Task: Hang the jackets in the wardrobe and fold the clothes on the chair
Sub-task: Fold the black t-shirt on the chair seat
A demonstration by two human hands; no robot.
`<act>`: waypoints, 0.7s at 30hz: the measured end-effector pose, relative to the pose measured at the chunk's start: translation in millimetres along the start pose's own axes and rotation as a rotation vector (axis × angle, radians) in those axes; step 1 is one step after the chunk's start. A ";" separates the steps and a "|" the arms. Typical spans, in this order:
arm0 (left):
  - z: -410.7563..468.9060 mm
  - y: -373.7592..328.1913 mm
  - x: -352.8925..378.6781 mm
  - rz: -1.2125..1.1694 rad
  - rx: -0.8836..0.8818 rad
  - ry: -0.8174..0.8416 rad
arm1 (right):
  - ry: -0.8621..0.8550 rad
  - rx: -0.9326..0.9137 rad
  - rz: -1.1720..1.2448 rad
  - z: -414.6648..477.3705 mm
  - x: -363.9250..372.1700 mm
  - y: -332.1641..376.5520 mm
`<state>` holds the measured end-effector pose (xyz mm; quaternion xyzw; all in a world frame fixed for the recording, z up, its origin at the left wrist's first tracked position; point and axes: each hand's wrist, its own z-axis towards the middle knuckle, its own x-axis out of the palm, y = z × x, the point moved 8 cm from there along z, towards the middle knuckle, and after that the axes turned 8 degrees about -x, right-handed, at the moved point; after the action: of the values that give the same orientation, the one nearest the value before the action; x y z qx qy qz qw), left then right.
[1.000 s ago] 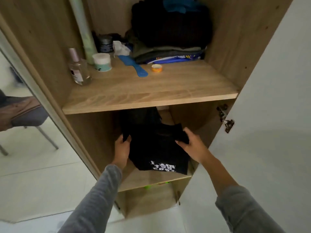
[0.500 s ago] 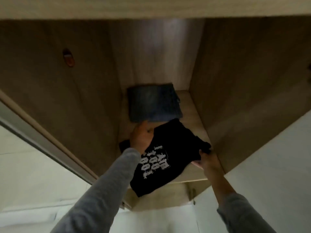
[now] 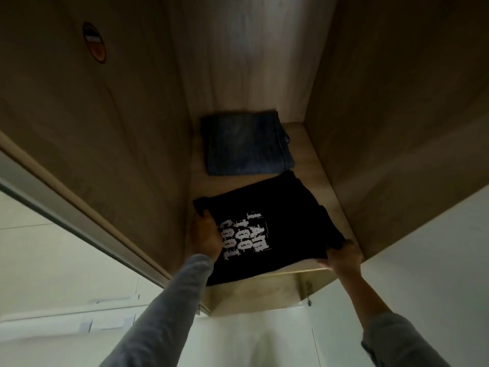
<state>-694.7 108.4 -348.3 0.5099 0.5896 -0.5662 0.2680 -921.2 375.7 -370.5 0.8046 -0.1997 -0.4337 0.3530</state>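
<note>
A folded black T-shirt (image 3: pixel 277 223) with white lettering lies on the lower wardrobe shelf (image 3: pixel 325 186), its front edge hanging slightly over the shelf lip. My left hand (image 3: pixel 205 235) grips the shirt's left edge, thumb on top. At the shirt's near right corner, by the shelf's front edge, my right hand (image 3: pixel 342 256) pinches the fabric. Behind the shirt, a folded pair of blue jeans (image 3: pixel 247 143) rests at the back of the same shelf. No jackets or chair are in view.
Wooden side walls (image 3: pixel 92 133) close the compartment on the left and right, and a back panel stands behind the jeans. The white wardrobe door (image 3: pixel 423 247) stands open at the right. Pale floor tiles (image 3: pixel 53 260) show at the lower left.
The view dropped from the upper shelf into the lower compartment. The black shirt went down flat onto the shelf in front of the jeans, and both hands shifted to its side edges.
</note>
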 end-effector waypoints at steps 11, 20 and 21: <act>-16.8 -7.4 31.4 0.096 0.400 -0.109 | -0.284 -0.682 -0.473 -32.4 33.7 68.3; -27.4 19.2 44.1 0.144 0.349 -0.152 | -0.036 -0.719 -0.785 -1.3 102.6 51.9; -29.3 21.9 43.1 0.143 0.335 -0.165 | -0.033 -0.724 -0.792 -2.9 104.1 52.0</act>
<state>-681.7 145.3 -389.2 0.5399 0.4254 -0.6757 0.2665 -862.9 276.6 -388.9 0.6385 0.2758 -0.5872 0.4140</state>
